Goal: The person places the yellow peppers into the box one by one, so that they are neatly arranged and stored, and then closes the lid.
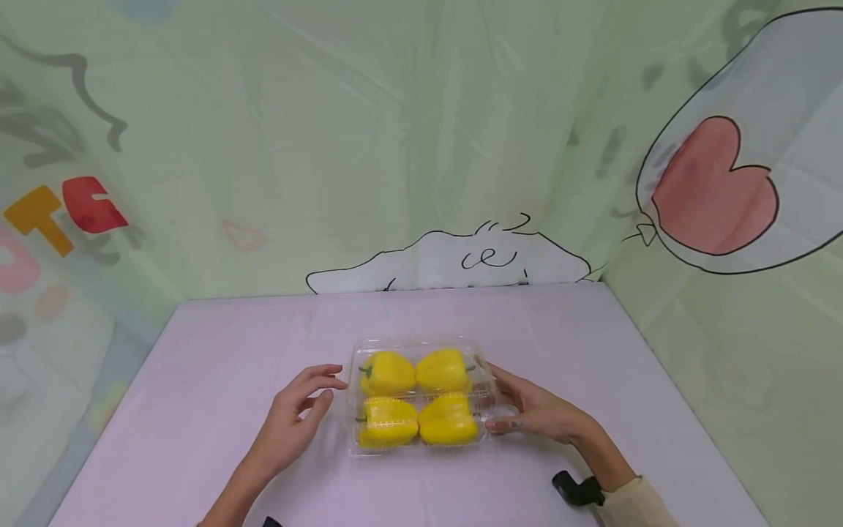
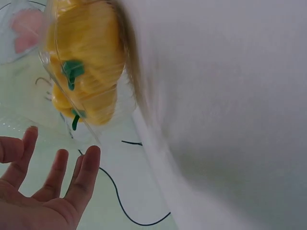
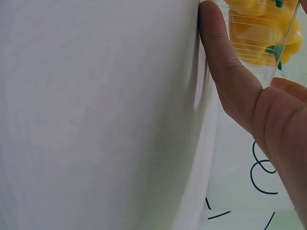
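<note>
Several yellow bell peppers (image 1: 388, 373) with green stems lie in two rows inside a clear plastic clamshell container (image 1: 421, 342), whose lid lies over them. My right hand (image 1: 543, 410) grips the container's right side, with its thumb at the near corner and fingers toward the far corner. In the right wrist view the thumb (image 3: 220, 43) lies along the clear wall, and the other fingers are mostly hidden. Just off the container's left side is my left hand (image 1: 299, 413), its fingers spread and loosely bent, holding nothing. The left wrist view shows its fingertips close beside the container.
The container rests on a pale lilac tabletop (image 1: 217, 380). Pale green curtains (image 1: 329, 146) printed with a balloon (image 1: 803, 146), letters and line drawings stand around the back and sides. A black strap device (image 1: 578, 489) sits at the right wrist.
</note>
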A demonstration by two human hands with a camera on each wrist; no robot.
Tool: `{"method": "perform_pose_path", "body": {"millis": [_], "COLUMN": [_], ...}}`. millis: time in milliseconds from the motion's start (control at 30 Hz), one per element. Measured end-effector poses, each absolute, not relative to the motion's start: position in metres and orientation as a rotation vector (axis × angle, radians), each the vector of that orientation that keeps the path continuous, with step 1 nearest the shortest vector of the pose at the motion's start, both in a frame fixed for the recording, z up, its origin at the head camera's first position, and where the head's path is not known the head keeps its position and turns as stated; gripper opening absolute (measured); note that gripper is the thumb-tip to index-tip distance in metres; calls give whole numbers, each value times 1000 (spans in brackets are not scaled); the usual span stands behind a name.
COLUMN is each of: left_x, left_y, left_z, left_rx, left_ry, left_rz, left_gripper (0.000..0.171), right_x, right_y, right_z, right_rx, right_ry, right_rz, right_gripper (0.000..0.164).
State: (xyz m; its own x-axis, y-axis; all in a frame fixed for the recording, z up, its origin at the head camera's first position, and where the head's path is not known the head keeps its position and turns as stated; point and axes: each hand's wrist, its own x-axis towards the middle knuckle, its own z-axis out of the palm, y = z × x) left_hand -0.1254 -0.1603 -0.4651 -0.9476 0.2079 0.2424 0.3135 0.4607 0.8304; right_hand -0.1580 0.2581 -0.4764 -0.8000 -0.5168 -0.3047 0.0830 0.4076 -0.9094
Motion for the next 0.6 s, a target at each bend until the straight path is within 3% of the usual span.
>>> {"method": "perform_pose_path", "body": {"millis": [333, 600], "left_x": [-106, -97], "left_y": [-157, -153], "left_z": [-470, -473], "left_rx": [-423, -372], "left_ry": [-2641, -2749], "left_rz": [-1581, -1683], "left_gripper": [17, 25], "right_x": [-159, -158], "right_y": [262, 262], "right_z": [-476, -476], "right_rx": [-467, -463], "right_ry": [2060, 2048], "right_rz": [-1440, -1453], "right_gripper": [110, 110]}}
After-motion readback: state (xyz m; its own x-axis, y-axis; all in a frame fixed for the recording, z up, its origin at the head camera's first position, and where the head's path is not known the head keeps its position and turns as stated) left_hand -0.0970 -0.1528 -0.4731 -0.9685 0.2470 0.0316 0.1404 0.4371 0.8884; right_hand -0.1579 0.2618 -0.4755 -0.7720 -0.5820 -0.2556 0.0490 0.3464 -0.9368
